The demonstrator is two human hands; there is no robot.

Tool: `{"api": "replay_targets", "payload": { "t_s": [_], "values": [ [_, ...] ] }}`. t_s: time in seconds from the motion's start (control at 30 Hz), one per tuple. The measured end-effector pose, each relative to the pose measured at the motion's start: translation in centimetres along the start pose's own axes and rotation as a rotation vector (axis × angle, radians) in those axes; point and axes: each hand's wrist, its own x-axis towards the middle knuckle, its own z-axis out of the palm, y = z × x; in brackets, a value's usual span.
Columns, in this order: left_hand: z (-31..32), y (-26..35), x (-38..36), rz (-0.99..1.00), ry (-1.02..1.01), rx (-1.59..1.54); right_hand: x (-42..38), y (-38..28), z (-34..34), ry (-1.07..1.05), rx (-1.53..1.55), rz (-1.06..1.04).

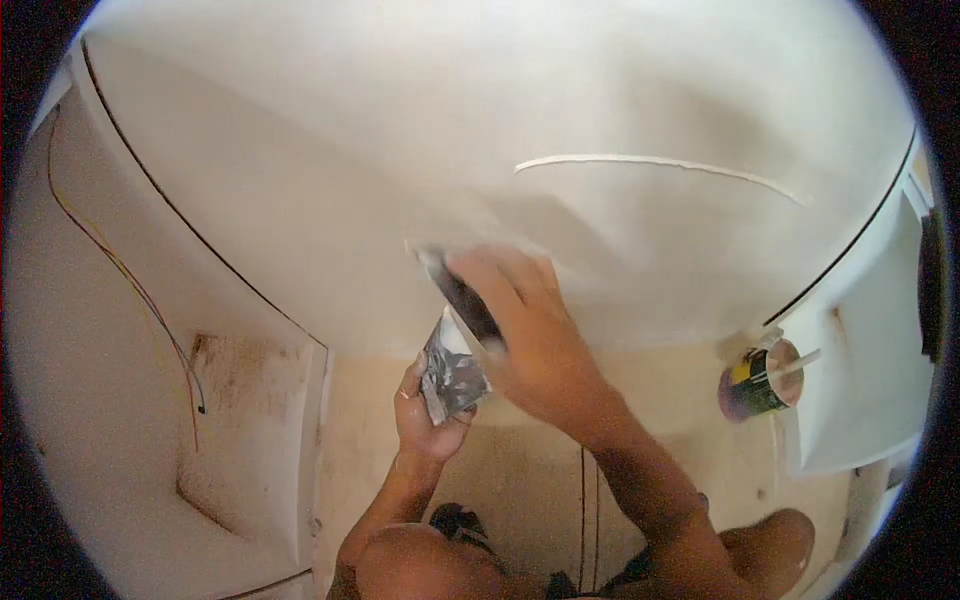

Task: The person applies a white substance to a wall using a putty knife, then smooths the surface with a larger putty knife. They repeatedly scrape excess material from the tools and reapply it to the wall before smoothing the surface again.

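My right hand (pixel 535 330) is wrapped round a wide filling knife (pixel 465 300) with a dark grip, blurred by motion. Its edge is close to the white wall (pixel 330 200), right of centre over my other hand. My left hand (pixel 430 415) holds up a grey metal putty plate (pixel 460 378), its face smeared with white putty (pixel 455 335). The plate's upper corner sits just under the knife. A raised white line of putty (pixel 650 160) curves across the wall at upper right.
A paint can (pixel 745 388) with a pale stick (pixel 800 362) in it stands at the right, on the beige floor (pixel 680 390). Thin loose wires (pixel 125 270) hang along the left wall, above a brown-stained recess (pixel 240 400). My knees and legs are below.
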Motion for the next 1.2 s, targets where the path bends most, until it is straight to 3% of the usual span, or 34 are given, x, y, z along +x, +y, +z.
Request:
{"api": "replay_targets", "payload": {
  "t_s": [0.03,0.07,0.1,0.13,0.17,0.2,0.27,0.3,0.37,0.4,0.43,0.47,0.5,0.57,0.6,0.63,0.67,0.7,0.8,0.87,0.93,0.97,1.03,1.1,1.13,1.2],
  "values": [
    [1.0,-0.5,0.5,0.005,-0.008,0.002,-1.7,0.1,-0.7,0.042,0.272,-0.081],
    [2.5,-1.3,1.1,0.075,0.16,0.103,-3.3,0.1,-0.9,0.082,0.544,-0.16],
    [3.3,-1.7,1.4,0.143,0.327,0.204,-5.0,0.1,-0.4,0.088,0.543,-0.165],
    [1.5,-1.5,1.6,0.086,0.248,0.289,-6.5,0.4,0.7,0.06,0.686,-0.246],
    [3.6,-1.8,1.8,0.123,0.293,0.416,-7.6,1.0,2.0,0.033,0.829,-0.323],
    [5.9,-2.4,1.9,0.155,0.342,0.546,-8.7,2.4,3.9,0.042,0.833,-0.318],
    [6.5,-2.5,1.5,0.163,0.347,0.697,-10.6,5.5,6.7,0.167,0.562,0.135],
    [6.8,-2.8,1.4,0.183,0.336,0.84,-11.2,6.8,5.4,0.181,0.559,0.142],
    [6.4,-2.8,1.6,0.252,0.358,0.969,-11.5,9.7,3.1,-0.156,0.148,0.08],
    [6.1,-2.7,1.7,0.335,0.395,1.081,-11.5,9.4,2.8,-0.156,0.154,0.068],
    [5.8,-3.0,2.2,0.407,0.273,0.789,-11.8,8.8,2.4,0.136,0.64,0.385],
    [5.3,-3.2,2.4,0.419,0.274,0.793,-12.1,8.2,1.9,0.437,1.121,0.706],
    [4.8,-3.2,2.6,0.503,0.156,0.968,-12.1,7.5,1.0,0.434,1.131,0.698],
    [6.7,-2.9,3.3,0.579,-0.212,1.493,-12.2,6.3,-0.4,0.526,1.926,1.151],
    [9.2,-2.7,4.0,0.548,-0.469,1.834,-12.6,6.1,-0.3,0.519,1.933,1.155],
    [10.1,-3.0,4.5,0.548,-0.46,1.837,-13.0,5.9,-0.2,0.367,2.062,1.177],
    [10.7,-3.6,5.1,0.477,-0.662,1.88,-13.4,5.9,-0.1,0.205,2.186,1.191],
    [10.9,-4.0,5.4,0.402,-0.868,1.912,-14.0,6.2,0.1,0.192,2.029,1.159],
    [10.4,-4.4,4.2,0.349,-0.88,2.186,-14.7,9.3,-0.8,0.013,1.777,1.072],
    [9.5,-4.7,3.7,0.304,-0.782,2.262,-14.6,8.3,-3.2,0.102,1.782,1.138],
    [9.2,-4.5,3.5,0.233,-0.701,2.331,-15.1,8.4,-3.4,0.034,1.426,1.218],
    [8.9,-4.3,3.6,0.254,-0.68,2.375,-15.4,9.3,-3.1,0.053,1.433,1.217],
    [7.9,-3.8,3.1,0.275,-0.664,2.419,-16.2,11.6,-2.3,-0.035,2.259,1.102],
    [5.8,-4.0,2.2,-0.14,-0.802,2.768,-15.8,12.6,-5.4,-0.008,2.142,1.08],
    [4.0,-4.2,1.9,-0.138,-0.81,2.765,-15.0,12.7,-7.4,0.02,2.024,1.063],
    [0.3,-4.7,0.5,-0.336,-0.743,2.329,-11.7,11.7,-10.2,0.306,1.622,1.003]
  ]
}}
